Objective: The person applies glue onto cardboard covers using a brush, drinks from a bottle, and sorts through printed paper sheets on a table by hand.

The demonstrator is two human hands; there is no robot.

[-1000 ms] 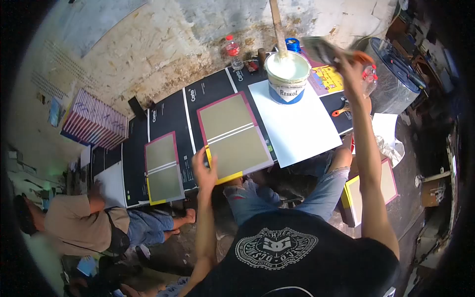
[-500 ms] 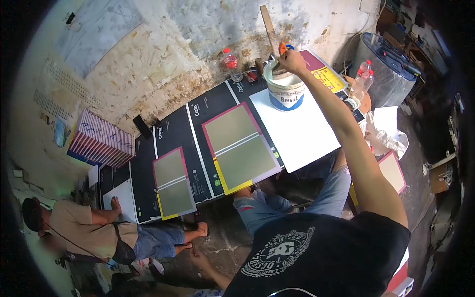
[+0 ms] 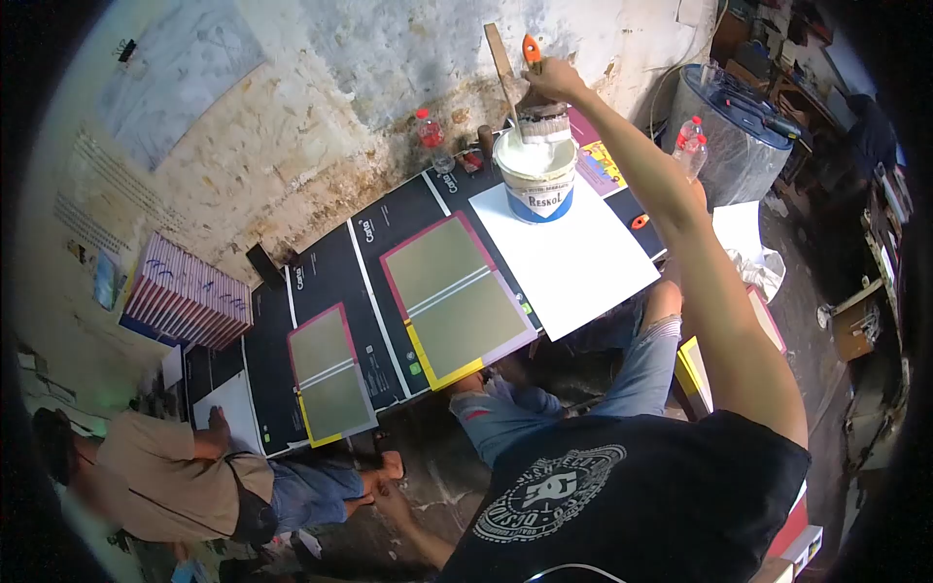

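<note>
My right hand (image 3: 552, 78) is closed round the handle of a wide paintbrush (image 3: 546, 128) with an orange tip. Its pale, coated bristles hang over the mouth of a white and blue Reskol bucket (image 3: 540, 202), which holds a white substance. A flat wooden stick (image 3: 498, 56) leans upright in the bucket. Under the bucket lies a white sheet (image 3: 583, 262). My left hand (image 3: 394, 503) hangs low beside my body, away from the table; its fingers look loosely apart and nothing shows in them.
Two framed grey-green boards (image 3: 457, 301) (image 3: 330, 360) lie on the black table covering (image 3: 360, 262). A stack of panels (image 3: 190, 291) stands at the left. Plastic bottles (image 3: 431, 131) are near the wall. Another person (image 3: 175, 466) works at the far left end, a hand on a white sheet.
My right hand has lifted the paintbrush, so its bristles now show above the bucket's rim. The wooden stick stays in the bucket. The whole view has shifted slightly.
</note>
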